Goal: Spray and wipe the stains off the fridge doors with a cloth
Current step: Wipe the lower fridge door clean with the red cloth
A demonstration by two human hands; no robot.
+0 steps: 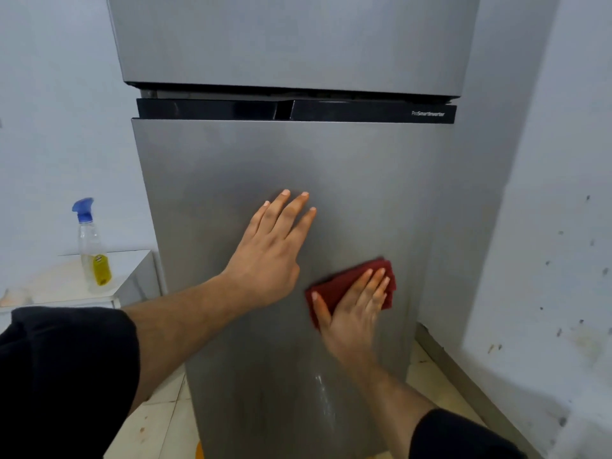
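Note:
A grey two-door fridge fills the view; its lower door [231, 167] is below a black handle strip, the upper door [291, 38] above it. My left hand [275, 250] lies flat on the lower door with straight fingers, holding nothing. To its right my right hand [354, 309] presses a folded dark red cloth [334, 286] flat against the same door, fingers straight. A pale wet streak [323, 392] runs down the door below the cloth. A clear spray bottle [91, 246] with a blue trigger head and yellow label stands on a low white surface left of the fridge.
The low white surface [132, 263] touches the fridge's left side. A white wall [546, 226] with dark specks stands close on the right. Beige floor tiles [159, 419] show at the fridge's foot on both sides.

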